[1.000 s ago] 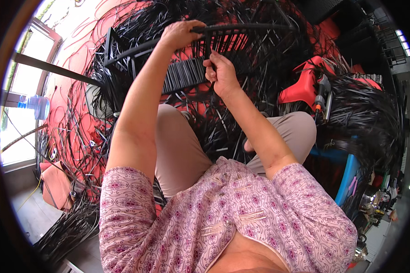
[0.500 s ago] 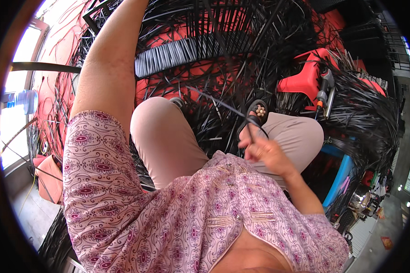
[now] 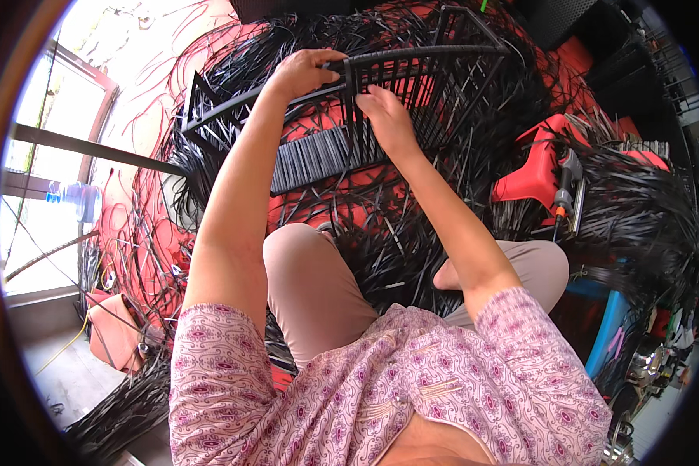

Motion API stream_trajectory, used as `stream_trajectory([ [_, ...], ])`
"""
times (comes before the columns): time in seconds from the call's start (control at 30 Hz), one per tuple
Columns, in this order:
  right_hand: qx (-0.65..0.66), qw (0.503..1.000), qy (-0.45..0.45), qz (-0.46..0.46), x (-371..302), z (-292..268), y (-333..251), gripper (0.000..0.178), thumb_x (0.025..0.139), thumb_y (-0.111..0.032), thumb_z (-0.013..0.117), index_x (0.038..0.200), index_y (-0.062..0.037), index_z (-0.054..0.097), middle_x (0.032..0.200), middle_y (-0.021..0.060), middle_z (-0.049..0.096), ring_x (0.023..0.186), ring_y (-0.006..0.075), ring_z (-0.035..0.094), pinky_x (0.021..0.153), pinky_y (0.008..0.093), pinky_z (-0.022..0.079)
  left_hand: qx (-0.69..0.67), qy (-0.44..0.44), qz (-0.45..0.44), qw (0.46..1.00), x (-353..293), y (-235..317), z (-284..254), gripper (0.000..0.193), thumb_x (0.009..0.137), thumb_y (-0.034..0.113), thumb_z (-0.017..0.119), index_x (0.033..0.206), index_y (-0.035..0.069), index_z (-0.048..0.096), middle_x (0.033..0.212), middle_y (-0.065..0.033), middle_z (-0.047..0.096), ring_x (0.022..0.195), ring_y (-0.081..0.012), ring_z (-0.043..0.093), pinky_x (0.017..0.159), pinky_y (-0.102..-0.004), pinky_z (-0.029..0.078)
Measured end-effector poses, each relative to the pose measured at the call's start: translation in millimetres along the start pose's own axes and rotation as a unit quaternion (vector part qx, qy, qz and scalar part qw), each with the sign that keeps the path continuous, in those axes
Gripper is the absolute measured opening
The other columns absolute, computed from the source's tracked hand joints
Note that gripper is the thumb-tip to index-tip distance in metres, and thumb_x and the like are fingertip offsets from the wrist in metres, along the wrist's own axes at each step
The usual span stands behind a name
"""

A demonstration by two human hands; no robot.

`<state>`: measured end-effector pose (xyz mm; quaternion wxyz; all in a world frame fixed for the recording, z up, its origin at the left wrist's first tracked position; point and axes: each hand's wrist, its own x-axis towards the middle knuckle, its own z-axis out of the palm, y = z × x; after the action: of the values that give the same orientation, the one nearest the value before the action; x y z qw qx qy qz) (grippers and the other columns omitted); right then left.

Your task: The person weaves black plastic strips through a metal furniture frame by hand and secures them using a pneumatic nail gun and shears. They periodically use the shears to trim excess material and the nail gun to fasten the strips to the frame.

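I am weaving black plastic strips onto the black metal wicker frame (image 3: 412,85): my left hand (image 3: 303,71) is clamped on its wrapped top rail, my right hand (image 3: 387,118), just below that rail, is pinching a strip; next, I judge, it needs pulling taut.

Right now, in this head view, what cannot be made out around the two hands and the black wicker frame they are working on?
- Left hand: fingertips curl over the black woven frame rail, so its grip underneath is hidden.
- Right hand: seen from the back; whether it pinches a strand cannot be told.
- Red stool: lower part buried under loose black strips.
- Far end of the frame: bent and small near the fisheye rim.
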<state>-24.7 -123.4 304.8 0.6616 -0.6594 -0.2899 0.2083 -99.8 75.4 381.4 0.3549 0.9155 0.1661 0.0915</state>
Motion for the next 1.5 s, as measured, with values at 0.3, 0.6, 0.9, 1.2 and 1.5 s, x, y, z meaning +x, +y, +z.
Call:
stream_trajectory([
  [0.3,0.304,0.925,-0.120,0.193,-15,16,-64,0.018,0.096,-0.018,0.055,0.095,-0.0027,0.065,0.061,-0.0041,0.050,0.045,0.0037,0.039,0.038,0.0199,0.027,0.061,0.033,0.028,0.997,-34,3,24,0.045,0.078,0.022,0.072,0.121,0.014,0.067,0.102,-0.0119,0.072,0.089,-0.0250,0.068,0.081,-0.0360,0.053],
  [0.6,0.242,0.944,-0.128,0.183,7,-18,-85,0.016,0.093,-0.019,0.060,0.091,-0.0031,0.066,0.064,-0.0064,0.048,0.050,0.0037,0.041,0.042,0.0199,0.030,0.106,0.036,0.000,0.994,-52,20,30,0.044,0.077,0.034,0.073,0.120,0.029,0.068,0.107,-0.0049,0.072,0.103,-0.0267,0.066,0.088,-0.0397,0.051],
  [0.9,0.097,0.977,-0.105,0.159,-56,-15,-36,0.021,0.095,-0.024,0.061,0.089,-0.0039,0.065,0.063,-0.0058,0.046,0.053,0.0030,0.041,0.046,0.0194,0.031,0.129,0.020,0.008,0.991,-55,15,33,0.040,0.079,0.035,0.071,0.118,0.031,0.069,0.103,-0.0044,0.072,0.101,-0.0259,0.067,0.087,-0.0398,0.051],
  [1.2,0.054,0.991,-0.041,0.113,-38,13,34,0.026,0.092,-0.026,0.061,0.083,-0.0030,0.069,0.062,-0.0026,0.053,0.055,0.0053,0.046,0.052,0.0242,0.038,0.057,-0.016,0.002,0.998,-52,9,31,0.045,0.078,0.045,0.066,0.119,0.026,0.069,0.096,-0.0065,0.072,0.093,-0.0253,0.069,0.083,-0.0383,0.053],
  [1.5,-0.164,0.984,-0.019,0.061,-29,-4,25,0.034,0.090,-0.034,0.062,0.083,-0.0006,0.068,0.066,0.0100,0.065,0.059,0.0239,0.063,0.060,0.0374,0.049,0.266,0.188,0.059,0.944,-80,31,75,0.042,0.084,0.053,0.063,0.086,0.011,0.065,0.079,-0.0076,0.069,0.077,-0.0290,0.068,0.068,-0.0406,0.052],
])
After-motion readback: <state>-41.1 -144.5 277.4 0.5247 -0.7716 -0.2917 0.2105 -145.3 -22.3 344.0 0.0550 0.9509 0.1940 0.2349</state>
